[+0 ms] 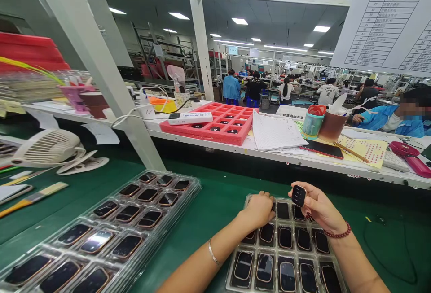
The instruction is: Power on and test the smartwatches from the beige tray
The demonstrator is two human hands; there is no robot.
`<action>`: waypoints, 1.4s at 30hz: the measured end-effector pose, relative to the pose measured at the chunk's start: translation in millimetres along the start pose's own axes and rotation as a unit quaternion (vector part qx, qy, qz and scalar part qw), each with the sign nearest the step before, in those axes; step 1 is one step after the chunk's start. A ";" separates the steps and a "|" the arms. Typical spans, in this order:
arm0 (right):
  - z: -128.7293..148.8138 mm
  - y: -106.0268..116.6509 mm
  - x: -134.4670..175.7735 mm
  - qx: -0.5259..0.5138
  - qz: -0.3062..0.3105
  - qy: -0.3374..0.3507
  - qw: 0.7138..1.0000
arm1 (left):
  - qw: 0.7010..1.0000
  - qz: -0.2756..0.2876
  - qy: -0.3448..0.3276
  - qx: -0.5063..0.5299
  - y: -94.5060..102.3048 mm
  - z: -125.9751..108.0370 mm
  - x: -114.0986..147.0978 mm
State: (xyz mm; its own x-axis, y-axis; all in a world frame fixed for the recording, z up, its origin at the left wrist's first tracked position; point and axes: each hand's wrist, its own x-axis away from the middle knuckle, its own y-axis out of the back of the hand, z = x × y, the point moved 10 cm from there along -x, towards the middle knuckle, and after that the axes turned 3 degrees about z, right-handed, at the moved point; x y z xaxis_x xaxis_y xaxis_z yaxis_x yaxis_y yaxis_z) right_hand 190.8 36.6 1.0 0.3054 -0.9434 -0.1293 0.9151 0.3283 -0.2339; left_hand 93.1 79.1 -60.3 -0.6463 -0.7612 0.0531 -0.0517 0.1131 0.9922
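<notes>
A watch body (299, 195) is pinched in the right hand (318, 207) above a tray (276, 249) on the worktop (210, 214); the tray's far-left corner is covered by the left hand (260, 210), whose grip cannot be told.

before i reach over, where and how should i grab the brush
Pinch the brush by its orange handle, probably from above and the near side. The handle is narrow and lies flat, leading toward the view's left edge, while the pale bristles point right and away. A flat white item lies just beyond the handle, so the near side looks easier.
</notes>
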 end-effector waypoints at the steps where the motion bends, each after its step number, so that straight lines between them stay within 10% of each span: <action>1: 0.2 -0.5 0.0 0.000 0.000 0.000 1.000 | 1.000 0.000 -0.005 0.000 0.5 0.0 0.2; 33: -25.7 14.5 -14.9 0.072 -0.004 -0.035 0.997 | 0.999 0.013 -0.041 0.007 -4.7 0.1 -0.9; 38: -39.3 30.6 -27.3 0.445 -0.113 0.011 0.888 | 0.999 0.013 -0.044 0.017 -4.5 1.7 -2.0; 42: -62.8 27.7 -29.8 0.552 -0.115 -0.011 0.826 | 0.998 0.009 -0.041 0.043 0.0 3.2 -2.4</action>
State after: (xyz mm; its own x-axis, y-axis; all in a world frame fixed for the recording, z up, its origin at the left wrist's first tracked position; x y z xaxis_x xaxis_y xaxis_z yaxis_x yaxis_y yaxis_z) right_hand 190.5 76.8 -62.2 0.0833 -0.9794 -0.1841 0.6284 -0.0917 0.7724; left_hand 92.3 83.0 -60.8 -0.7071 -0.7046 0.0586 -0.1028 0.1844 0.9775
